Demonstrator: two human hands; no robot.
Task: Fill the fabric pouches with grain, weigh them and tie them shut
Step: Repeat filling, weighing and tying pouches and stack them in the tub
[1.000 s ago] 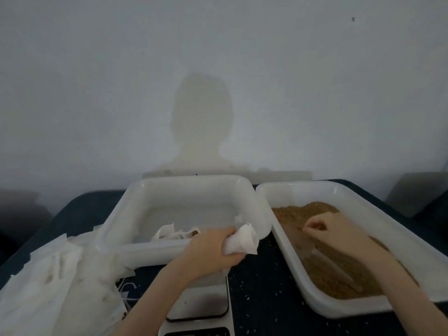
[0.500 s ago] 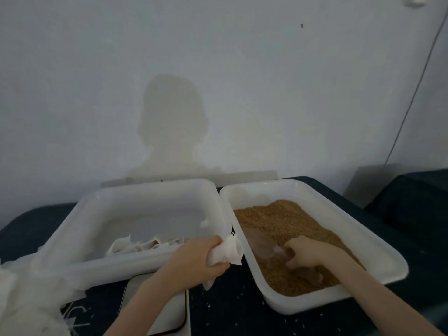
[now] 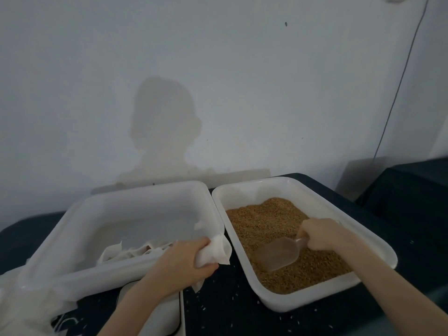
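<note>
The scoop [image 3: 278, 255] lies in the right tray [image 3: 378, 246] on the brown grain [image 3: 261, 219], its long axis running from upper right to lower left, bowl toward the person. The right hand [image 3: 320, 235] grasps its handle. The left hand [image 3: 184, 260] clenches a white pouch [image 3: 215, 251] between the trays, mouth pointing right. The left tray [image 3: 72, 229] holds more pouches [image 3: 131, 251]. A scale [image 3: 167, 314] sits below.

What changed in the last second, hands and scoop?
The right hand, bare over the grain a second ago, has taken hold of the clear scoop by its handle and lifted it to the surface, bowl toward the left. The left hand still grips the white fabric pouch between the two tubs. Both tubs stayed put.
</note>
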